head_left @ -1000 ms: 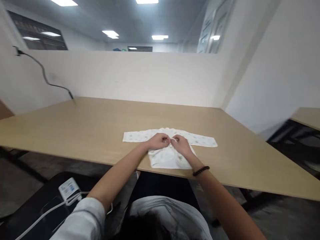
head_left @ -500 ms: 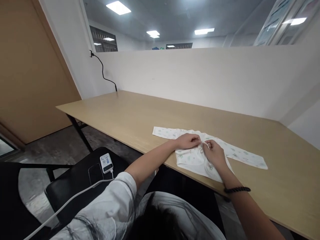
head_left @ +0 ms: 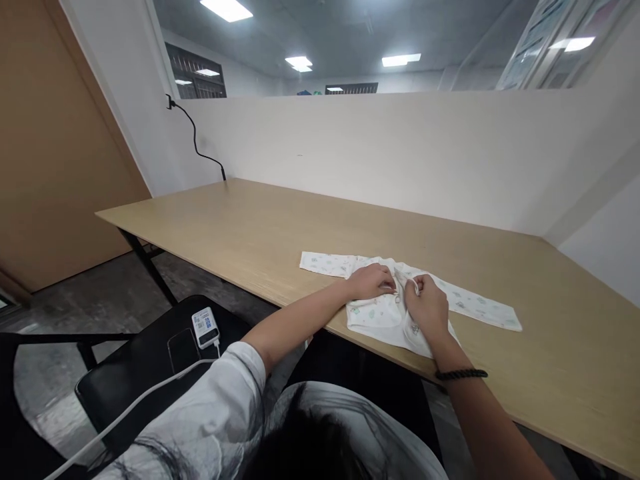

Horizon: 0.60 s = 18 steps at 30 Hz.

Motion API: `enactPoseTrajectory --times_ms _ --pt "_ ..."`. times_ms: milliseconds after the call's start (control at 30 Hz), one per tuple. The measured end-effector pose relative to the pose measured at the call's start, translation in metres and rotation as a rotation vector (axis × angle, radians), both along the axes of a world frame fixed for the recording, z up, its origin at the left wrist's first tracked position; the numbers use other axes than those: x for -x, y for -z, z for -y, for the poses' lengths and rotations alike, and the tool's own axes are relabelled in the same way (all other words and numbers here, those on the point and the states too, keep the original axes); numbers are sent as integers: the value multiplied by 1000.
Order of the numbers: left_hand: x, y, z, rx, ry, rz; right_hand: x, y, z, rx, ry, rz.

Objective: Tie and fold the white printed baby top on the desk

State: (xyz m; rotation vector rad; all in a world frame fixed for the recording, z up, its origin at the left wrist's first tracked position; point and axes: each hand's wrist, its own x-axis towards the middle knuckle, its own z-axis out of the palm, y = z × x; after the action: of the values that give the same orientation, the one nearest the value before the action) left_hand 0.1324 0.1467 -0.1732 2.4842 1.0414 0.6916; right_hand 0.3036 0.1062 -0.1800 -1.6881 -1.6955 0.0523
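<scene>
A small white long-sleeved baby top (head_left: 373, 313) with a pale print lies on the table, its sleeves stretched out to both sides. My left hand (head_left: 371, 281) rests on the upper front, fingers curled and pinching the fabric near the middle opening. Opposite it, my right hand (head_left: 427, 303) is closed on the other front edge, lifting a fold of cloth between thumb and fingers. A narrow gap separates the two hands, and the front panels part there. Both sets of fingertips are partly hidden by the cloth.
The wooden table (head_left: 240, 233) reaches back to a white wall (head_left: 360, 153) with a window above. A black flexible-neck holder (head_left: 196, 137) rises at the far left corner. On the black chair (head_left: 145, 360) at left lie a white power bank (head_left: 205, 327) with a cable and a dark phone (head_left: 183, 350).
My hands have moved slightly apart, and the two front edges of the top are spread wider between them. The whole view has shifted a little.
</scene>
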Motion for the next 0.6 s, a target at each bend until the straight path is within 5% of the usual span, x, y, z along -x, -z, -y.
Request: enactPoseTrajectory --times_ms 400,600 --pt "-6 11 -1 265 -133 283 1 -5 9 109 -135 -19" --pt "-6 8 1 303 -165 292 -2 -8 8 177 -159 -294"
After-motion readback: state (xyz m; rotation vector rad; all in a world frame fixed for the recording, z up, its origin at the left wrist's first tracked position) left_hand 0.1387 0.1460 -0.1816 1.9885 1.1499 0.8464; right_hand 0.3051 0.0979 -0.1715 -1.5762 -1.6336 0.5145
